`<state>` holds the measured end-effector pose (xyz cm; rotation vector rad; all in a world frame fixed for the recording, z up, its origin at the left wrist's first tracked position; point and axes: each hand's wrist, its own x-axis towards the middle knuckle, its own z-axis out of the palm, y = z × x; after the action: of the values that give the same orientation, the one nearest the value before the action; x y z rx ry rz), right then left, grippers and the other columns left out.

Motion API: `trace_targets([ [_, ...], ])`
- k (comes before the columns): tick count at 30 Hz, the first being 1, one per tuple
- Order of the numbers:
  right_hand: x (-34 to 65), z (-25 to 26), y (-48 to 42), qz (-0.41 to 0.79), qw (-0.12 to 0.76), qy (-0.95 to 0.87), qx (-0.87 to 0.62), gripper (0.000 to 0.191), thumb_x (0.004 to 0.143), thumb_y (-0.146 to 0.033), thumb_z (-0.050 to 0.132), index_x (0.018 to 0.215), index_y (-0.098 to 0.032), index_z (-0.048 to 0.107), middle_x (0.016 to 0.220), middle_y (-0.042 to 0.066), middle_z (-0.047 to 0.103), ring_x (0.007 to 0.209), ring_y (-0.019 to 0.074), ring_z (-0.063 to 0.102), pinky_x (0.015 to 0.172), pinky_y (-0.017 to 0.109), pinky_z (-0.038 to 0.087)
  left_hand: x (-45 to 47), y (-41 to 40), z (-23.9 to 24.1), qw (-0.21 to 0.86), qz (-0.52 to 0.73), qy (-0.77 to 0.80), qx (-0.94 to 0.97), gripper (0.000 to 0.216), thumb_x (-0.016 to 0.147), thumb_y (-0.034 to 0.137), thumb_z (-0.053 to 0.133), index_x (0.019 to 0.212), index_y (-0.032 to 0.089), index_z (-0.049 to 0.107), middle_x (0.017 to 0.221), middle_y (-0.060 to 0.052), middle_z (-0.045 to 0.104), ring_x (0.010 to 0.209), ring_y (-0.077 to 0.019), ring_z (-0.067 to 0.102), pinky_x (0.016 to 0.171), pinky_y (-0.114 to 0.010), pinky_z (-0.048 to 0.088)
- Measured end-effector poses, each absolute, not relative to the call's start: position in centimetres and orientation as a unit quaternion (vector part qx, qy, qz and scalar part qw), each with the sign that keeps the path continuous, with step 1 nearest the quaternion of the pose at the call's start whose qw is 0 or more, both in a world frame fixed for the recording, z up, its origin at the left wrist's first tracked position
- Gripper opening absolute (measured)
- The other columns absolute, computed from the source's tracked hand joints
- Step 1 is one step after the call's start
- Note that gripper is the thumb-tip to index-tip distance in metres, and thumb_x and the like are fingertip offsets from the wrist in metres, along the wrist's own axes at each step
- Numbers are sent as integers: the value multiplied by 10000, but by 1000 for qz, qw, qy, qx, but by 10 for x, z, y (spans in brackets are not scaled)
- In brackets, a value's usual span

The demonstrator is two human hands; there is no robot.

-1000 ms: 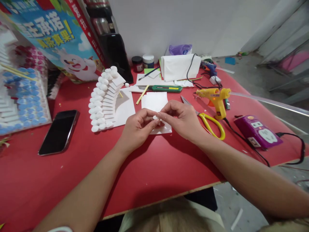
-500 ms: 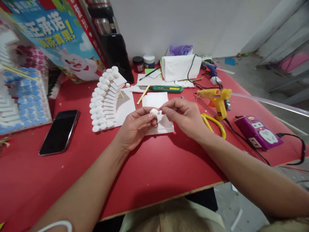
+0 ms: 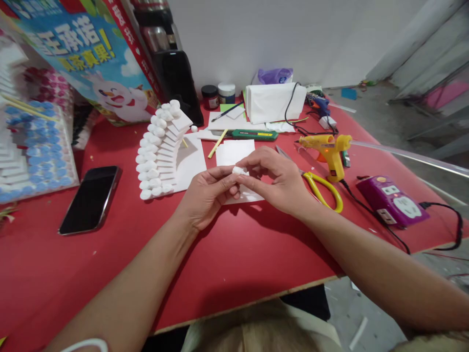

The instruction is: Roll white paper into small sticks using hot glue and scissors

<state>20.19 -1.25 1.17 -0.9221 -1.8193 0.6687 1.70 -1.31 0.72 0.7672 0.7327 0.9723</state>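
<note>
My left hand (image 3: 207, 193) and my right hand (image 3: 276, 178) meet over the middle of the red table (image 3: 220, 254), fingertips pinched together on a small white lump (image 3: 238, 170) of soft material. Under them lies a white foam sheet (image 3: 234, 152). To the left stands a white curved stair model (image 3: 163, 149) edged with white balls.
Yellow-handled scissors (image 3: 322, 188) and a yellow glue gun (image 3: 328, 149) lie right of my hands, then a purple power strip (image 3: 390, 200) with cables. A black phone (image 3: 90, 198) lies at the left. Paint jars (image 3: 218, 95), a green cutter (image 3: 252, 134) and a printed box (image 3: 88, 58) stand behind.
The hands stayed in place. The fingers kept working the white lump, which now sits pinched between both hands' fingertips, a little higher than before.
</note>
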Motion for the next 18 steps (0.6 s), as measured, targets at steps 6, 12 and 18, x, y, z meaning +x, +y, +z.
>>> trace_targets([
  [6,206,12,-10,279,470,-749,-375,118,937,-328,699,988,-229,739,963,56,713,853,185,628,731,334,508,11,-11,8,766,414,322,371,264,749,179,851,1000,117,794,714,-23,660,670,-100,601,716,-224,545],
  [12,204,14,-10,263,456,-767,-368,94,929,-268,687,992,-220,739,938,56,701,802,171,610,711,325,501,12,-11,7,754,417,338,380,261,852,394,782,820,137,749,690,-21,625,637,-105,581,655,-221,532],
  [18,204,10,-10,254,435,-772,-388,125,952,-307,660,972,-209,735,942,61,728,786,165,625,717,317,502,15,-11,5,736,431,350,387,208,785,281,853,860,129,734,686,2,625,572,-67,534,587,-191,491],
])
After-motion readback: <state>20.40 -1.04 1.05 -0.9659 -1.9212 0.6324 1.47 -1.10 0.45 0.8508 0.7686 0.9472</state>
